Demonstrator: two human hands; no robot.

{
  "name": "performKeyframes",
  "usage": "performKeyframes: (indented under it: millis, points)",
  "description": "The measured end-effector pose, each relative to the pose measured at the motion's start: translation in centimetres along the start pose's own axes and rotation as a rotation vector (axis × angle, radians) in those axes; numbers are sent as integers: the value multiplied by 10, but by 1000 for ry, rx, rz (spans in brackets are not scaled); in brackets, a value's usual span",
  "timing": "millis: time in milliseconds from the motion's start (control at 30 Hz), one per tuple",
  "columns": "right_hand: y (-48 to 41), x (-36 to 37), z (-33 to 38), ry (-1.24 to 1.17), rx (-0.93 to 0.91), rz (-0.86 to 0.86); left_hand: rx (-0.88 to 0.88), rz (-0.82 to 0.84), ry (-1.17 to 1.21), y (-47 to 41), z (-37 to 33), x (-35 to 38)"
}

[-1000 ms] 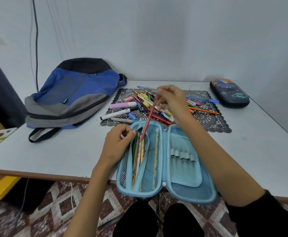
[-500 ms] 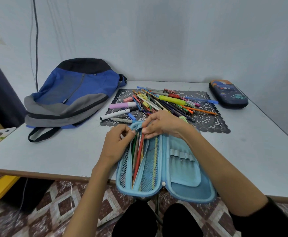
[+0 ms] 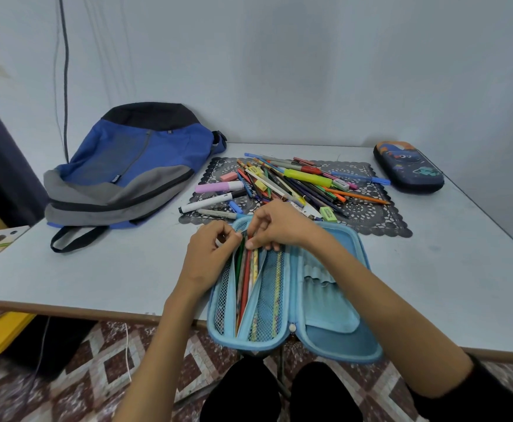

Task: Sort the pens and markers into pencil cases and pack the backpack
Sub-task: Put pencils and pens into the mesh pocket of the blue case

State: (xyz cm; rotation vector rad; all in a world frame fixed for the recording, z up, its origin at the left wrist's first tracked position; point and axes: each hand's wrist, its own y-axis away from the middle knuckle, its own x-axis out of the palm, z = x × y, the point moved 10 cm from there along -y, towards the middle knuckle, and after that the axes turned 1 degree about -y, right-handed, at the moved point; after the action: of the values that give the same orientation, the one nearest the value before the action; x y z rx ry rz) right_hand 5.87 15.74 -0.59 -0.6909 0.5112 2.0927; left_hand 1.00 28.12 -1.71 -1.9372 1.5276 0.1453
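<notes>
Left hand pinches the mesh pocket open so the right hand, pinching the red pencil, can tuck it in.

open blue pencil case at 6 o'clock on worktop | left grip pinches mesh pocket edge | right grip pinches pencils in pocket | heap of pens and markers on black mat at 12 o'clock | backpack at 10 o'clock | dark pencil case at 2 o'clock
</notes>
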Motion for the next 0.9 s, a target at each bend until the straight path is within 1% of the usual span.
performKeyframes:
  millis: [200,267,333,400,467,500,567,667,767,900]
  points:
    - [0,-1,-2,1,9,10,-3,3,1,1,0,0]
    - [1,-10,-4,-48,16,-20,-4,5,4,1,1,1]
    - [1,-31,-13,-106,55,-135,-10,10,13,2,1,1]
    - [2,-62,-29,-98,98,-324,-14,16,27,2,1,2]
    - [4,-95,-42,78,124,-520,-13,19,36,3,1,2]
    - [7,-107,-49,184,161,-585,-15,20,39,3,1,3]
    - [12,-123,-68,344,271,-657,-17,22,45,3,2,3]
    - [19,-133,-91,427,395,-697,-14,23,39,2,2,3]
    - [19,-133,-97,384,432,-680,-10,23,31,1,2,3]
    - [16,-129,-91,456,462,-662,-14,23,36,2,5,3]
